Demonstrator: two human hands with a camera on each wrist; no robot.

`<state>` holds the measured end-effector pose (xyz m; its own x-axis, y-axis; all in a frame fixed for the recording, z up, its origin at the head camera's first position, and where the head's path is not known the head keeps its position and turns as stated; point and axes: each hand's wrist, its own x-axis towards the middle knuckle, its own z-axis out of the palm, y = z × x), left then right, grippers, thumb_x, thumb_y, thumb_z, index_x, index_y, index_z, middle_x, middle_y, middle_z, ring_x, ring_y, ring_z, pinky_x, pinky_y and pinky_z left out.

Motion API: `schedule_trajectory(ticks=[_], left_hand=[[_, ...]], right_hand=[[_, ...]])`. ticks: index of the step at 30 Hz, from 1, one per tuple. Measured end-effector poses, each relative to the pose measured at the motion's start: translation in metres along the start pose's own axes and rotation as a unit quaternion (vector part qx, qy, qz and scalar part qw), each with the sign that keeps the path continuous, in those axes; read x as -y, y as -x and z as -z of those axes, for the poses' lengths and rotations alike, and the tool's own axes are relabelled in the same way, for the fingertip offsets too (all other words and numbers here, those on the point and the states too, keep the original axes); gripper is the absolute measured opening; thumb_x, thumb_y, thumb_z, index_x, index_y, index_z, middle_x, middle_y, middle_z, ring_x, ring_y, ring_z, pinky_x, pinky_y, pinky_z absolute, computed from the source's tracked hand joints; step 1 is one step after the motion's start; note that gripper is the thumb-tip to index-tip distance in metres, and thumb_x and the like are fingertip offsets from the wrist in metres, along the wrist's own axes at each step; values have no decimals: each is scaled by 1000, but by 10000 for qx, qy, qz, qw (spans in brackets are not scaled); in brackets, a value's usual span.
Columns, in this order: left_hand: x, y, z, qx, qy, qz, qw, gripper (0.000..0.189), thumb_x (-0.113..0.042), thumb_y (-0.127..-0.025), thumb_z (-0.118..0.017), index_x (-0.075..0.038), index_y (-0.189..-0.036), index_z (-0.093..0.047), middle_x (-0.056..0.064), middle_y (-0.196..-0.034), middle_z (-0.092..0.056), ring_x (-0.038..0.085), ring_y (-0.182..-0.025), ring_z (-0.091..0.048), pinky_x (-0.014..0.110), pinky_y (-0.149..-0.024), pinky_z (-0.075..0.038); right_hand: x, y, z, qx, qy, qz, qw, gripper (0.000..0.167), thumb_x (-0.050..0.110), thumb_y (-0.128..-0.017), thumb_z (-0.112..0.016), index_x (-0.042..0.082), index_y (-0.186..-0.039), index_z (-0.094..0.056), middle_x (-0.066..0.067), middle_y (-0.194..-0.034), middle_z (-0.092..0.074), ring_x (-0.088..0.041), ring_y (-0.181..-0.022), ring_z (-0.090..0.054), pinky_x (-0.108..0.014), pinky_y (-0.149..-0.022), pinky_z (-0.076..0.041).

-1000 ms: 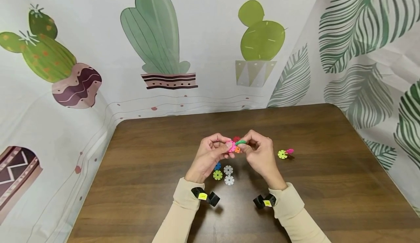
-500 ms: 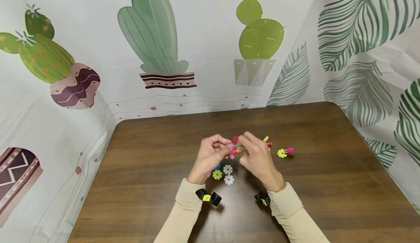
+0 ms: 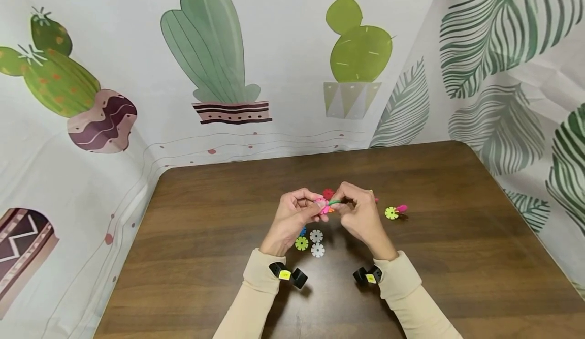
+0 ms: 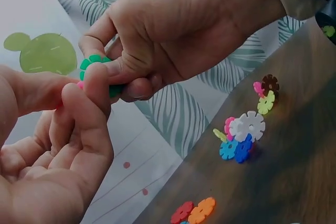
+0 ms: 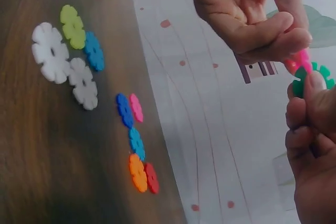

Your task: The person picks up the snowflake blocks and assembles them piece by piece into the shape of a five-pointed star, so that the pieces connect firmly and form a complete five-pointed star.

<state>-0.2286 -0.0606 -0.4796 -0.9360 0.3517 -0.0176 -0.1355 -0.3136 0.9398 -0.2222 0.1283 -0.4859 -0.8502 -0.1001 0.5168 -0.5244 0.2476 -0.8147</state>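
My left hand [image 3: 291,219] pinches a pink notched snowflake disc [image 3: 322,206] between thumb and fingers above the table. Facing it, my right hand [image 3: 361,217] grips a green snowflake disc [image 3: 335,202] by thumb and forefinger. The two discs meet edge to edge; in the right wrist view the green disc [image 5: 326,72] touches the pink one [image 5: 303,58]. How deep their notches sit in each other is hidden by the fingertips. In the left wrist view, fingers cover most of the pink disc, while part of the green disc [image 4: 92,62] shows.
On the wooden table [image 3: 205,237] near my left hand lie two white discs [image 3: 317,243], a lime disc [image 3: 301,243] and a blue one. Red and orange discs [image 4: 202,211] lie beyond the hands. A joined multicoloured cluster [image 4: 249,125] and a smaller yellow-pink-brown piece [image 3: 391,213] are to the right.
My right hand twists over the green disc and then turns back, briefly uncovering more of the cluster behind it. My left hand keeps its pinch on the pink disc nearly still.
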Motion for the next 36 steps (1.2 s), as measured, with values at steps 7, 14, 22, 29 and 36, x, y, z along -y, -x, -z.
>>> schedule_trajectory(ticks=[7,14,22,29,36], left_hand=[[0,0,2,93,-86,66,9999,24,13,-94,-63,-9,-95,-71,0,-80,-76,12,-63,-75,18,-61,-58],[-5,2,7,136,-440,174,9988,13,12,-95,-66,2,-100,-71,2,-82,-78,15,-66,-77,19,-64,-60],[-15,4,19,461,-1491,886,9838,16,0,-97,-75,8,-110,-74,5,-86,-80,12,-73,-76,24,-70,-61],[-16,2,23,91,-970,719,9926,11,1,-100,-71,8,-109,-71,3,-85,-80,13,-74,-76,22,-70,-61],[-16,1,22,-212,-441,483,9976,9,5,-102,-66,2,-110,-70,-1,-86,-78,11,-76,-76,26,-78,-64]], right_hand=[[-4,-1,5,440,-468,179,9978,42,-34,-73,-55,7,-72,-68,-8,-76,-70,-8,-74,-65,-20,-62,-57],[-5,-4,8,759,-357,145,9964,39,-30,-77,-67,8,-74,-74,-6,-78,-74,-8,-74,-69,-20,-62,-58],[-13,-4,9,1023,114,679,9924,29,-17,-81,-83,11,-87,-83,-7,-89,-80,-18,-84,-76,-16,-77,-61],[-21,-1,0,1107,903,-147,9896,19,1,-88,-85,8,-106,-80,-3,-91,-79,-8,-78,-70,-18,-71,-58],[-21,10,-16,3529,2135,-906,9065,37,27,-85,-93,10,-112,-75,-3,-109,-71,-14,-90,-64,-34,-81,-57]])
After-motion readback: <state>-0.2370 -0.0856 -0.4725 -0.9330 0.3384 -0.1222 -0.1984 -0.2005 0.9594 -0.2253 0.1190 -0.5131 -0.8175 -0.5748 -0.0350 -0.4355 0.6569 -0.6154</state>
